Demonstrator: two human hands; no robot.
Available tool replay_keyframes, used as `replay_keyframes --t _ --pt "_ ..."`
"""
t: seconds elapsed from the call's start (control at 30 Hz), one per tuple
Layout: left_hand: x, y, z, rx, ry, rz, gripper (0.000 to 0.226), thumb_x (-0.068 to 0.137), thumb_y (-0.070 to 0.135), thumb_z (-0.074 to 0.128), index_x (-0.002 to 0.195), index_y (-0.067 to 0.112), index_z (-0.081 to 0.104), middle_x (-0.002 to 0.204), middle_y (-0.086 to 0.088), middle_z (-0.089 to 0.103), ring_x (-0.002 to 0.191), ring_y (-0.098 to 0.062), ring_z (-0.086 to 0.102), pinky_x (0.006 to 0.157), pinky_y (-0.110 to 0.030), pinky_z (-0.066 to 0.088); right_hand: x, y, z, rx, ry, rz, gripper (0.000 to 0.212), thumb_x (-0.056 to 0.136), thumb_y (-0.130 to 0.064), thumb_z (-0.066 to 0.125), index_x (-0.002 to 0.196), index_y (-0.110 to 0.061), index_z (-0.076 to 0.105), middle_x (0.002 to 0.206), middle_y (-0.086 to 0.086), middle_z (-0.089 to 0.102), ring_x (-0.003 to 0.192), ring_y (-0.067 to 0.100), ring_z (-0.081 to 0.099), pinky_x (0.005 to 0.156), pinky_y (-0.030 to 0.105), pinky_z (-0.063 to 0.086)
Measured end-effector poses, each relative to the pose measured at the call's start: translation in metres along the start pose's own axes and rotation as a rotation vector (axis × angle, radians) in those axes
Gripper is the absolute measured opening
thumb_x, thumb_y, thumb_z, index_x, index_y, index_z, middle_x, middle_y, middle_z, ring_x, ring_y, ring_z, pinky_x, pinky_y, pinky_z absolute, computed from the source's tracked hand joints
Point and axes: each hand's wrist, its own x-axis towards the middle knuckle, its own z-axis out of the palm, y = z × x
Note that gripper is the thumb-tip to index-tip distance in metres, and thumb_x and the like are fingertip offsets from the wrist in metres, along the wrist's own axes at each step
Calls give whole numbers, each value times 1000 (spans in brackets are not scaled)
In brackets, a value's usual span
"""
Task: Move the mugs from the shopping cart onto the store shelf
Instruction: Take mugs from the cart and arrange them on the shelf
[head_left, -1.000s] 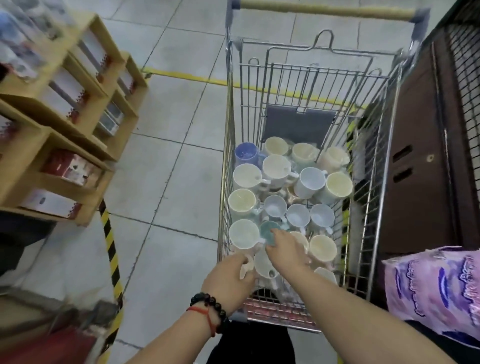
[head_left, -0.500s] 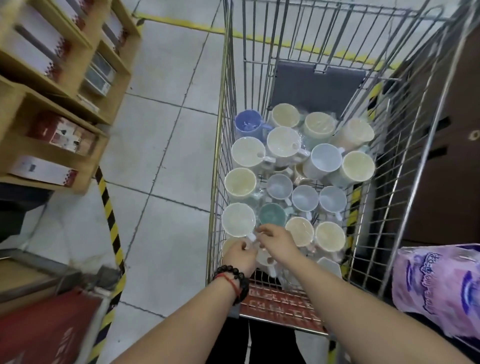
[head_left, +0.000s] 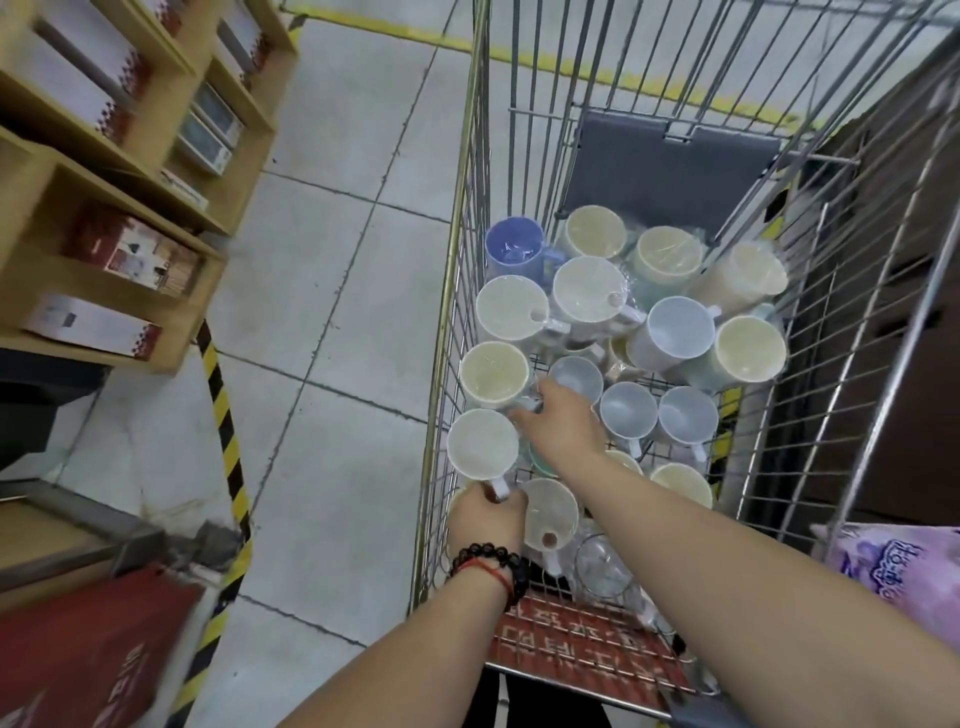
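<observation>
The wire shopping cart (head_left: 457, 291) holds several plastic-wrapped mugs, mostly cream, white and pale blue, plus one purple mug (head_left: 511, 247) at the far left. My left hand (head_left: 488, 522) is closed around the handle of a white mug (head_left: 483, 451) by the cart's near left wall. My right hand (head_left: 563, 421) reaches further in, its fingers at the handle of a cream mug (head_left: 493, 375) above the white one; whether it grips the handle is not clear. A teal mug is mostly hidden under my right wrist.
Wooden store shelves (head_left: 130, 171) with boxed goods stand to the left across a tiled aisle (head_left: 322, 312). A black-and-yellow hazard stripe (head_left: 226, 436) runs along the floor. Brown cartons (head_left: 909, 322) press against the cart's right side; a purple packet (head_left: 904, 577) sits lower right.
The view moved closer over the cart. My right hand slid forward from the near mugs to the cream mug's handle. My left hand closed on the white mug's handle.
</observation>
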Motion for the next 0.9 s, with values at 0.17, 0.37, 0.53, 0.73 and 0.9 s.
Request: replay_keyframes --t 0.17,0.37,0.53,0.73,0.9 --pt "2 -9 -7 26 117 29 21 85 32 57 70 20 49 79 -5 61 73 -26 56 59 -29 38 -3 11 -7 99 72 9 13 93 -31 56 84 -24 50 86 5 59 81 29 57 63 33 38" --pt "-19 0 -24 96 118 214 32 96 37 47 72 16 51 71 -2 56 67 -21 54 56 -28 39 -48 42 -30 229 236 38 13 92 -34 57 98 -23 60 87 1 62 78 22 57 67 36 46" --pt "-62 32 -53 121 51 484 36 97 35 49 65 21 40 68 2 47 60 -8 42 51 -27 26 -110 54 -62 355 446 75 19 91 -37 61 100 -22 66 86 -5 63 81 16 57 66 31 40" --pt "-109 64 -85 92 -41 917 27 97 32 51 72 27 43 70 6 46 66 -17 43 56 -33 29 -204 45 -107 516 807 73 19 86 -33 70 79 -18 62 69 -3 55 64 9 49 60 25 37" --pt "-162 75 -102 56 -202 1267 35 95 46 42 85 16 55 78 1 53 72 -16 46 62 -33 35 -296 40 -129 597 1148 111 10 85 -22 73 82 -18 64 73 -2 57 70 5 50 61 9 35"
